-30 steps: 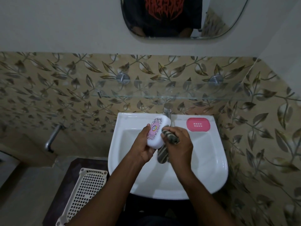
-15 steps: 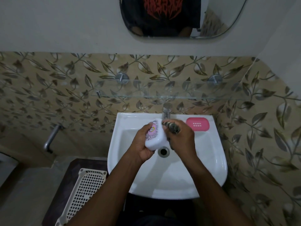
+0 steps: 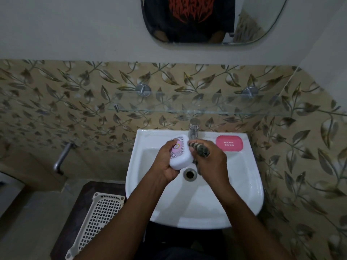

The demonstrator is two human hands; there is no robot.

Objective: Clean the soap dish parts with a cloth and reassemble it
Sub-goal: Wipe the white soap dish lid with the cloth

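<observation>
Over the white sink (image 3: 244, 184), my left hand (image 3: 166, 162) grips a white soap dish part (image 3: 181, 153) with a pink printed top, tilted on its side. My right hand (image 3: 210, 162) holds a dark striped cloth (image 3: 200, 149) bunched in its fingers and presses it against the right edge of the white part. A pink soap dish part (image 3: 229, 143) with small drain slots lies flat on the sink's back right ledge.
The chrome tap (image 3: 193, 128) stands just behind my hands; the drain (image 3: 190, 173) lies below them. A glass shelf (image 3: 206, 107) juts from the tiled wall above. A white perforated basket (image 3: 95, 220) sits on a dark stool to the lower left. A pipe (image 3: 62, 158) sticks out at left.
Both hands have moved up toward the tap with the white part and cloth. The cloth no longer hangs down over the drain, which now shows below my hands.
</observation>
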